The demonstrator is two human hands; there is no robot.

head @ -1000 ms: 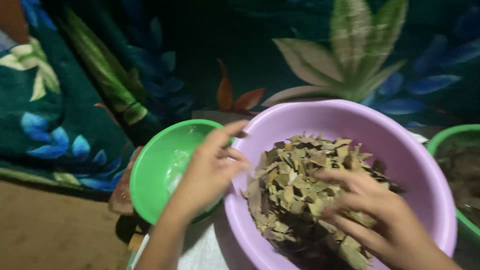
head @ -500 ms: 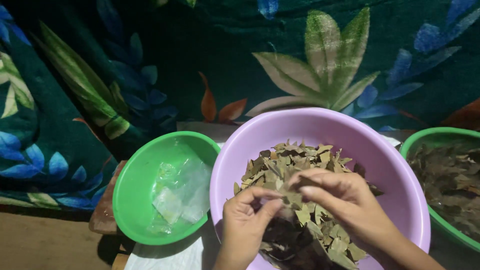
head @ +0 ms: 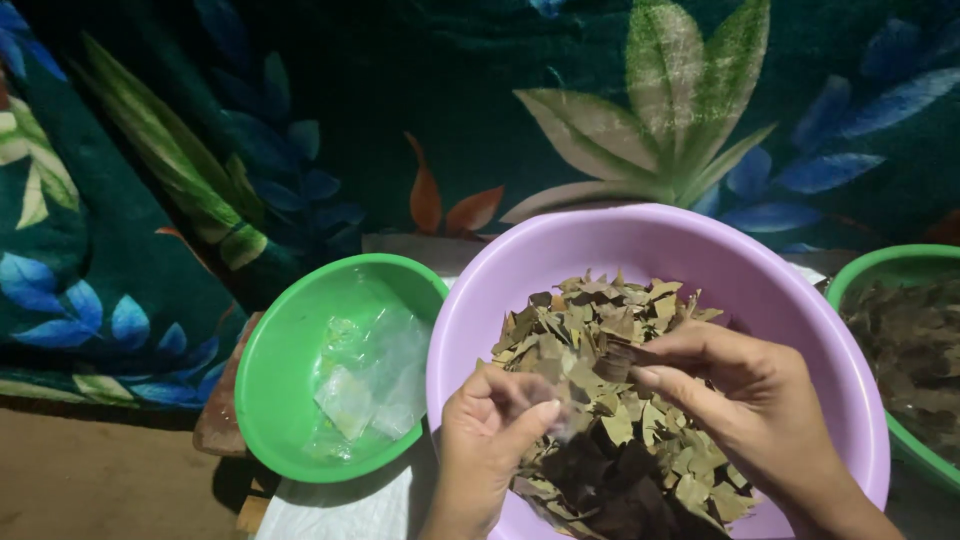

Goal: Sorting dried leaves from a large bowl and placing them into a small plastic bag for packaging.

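Dried leaves [head: 600, 340] in purple basin [head: 800, 300]

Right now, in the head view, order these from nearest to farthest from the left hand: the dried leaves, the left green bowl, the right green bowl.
From the left hand:
1. Dried leaves, touching its fingers, inside the purple basin.
2. Left green bowl, just to its left, holding clear plastic.
3. Right green bowl, far right edge, beyond the right hand.

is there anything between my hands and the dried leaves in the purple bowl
Nothing visible is. Both the left hand and right hand are already inside the purple bowl, fingers touching the dried leaves.
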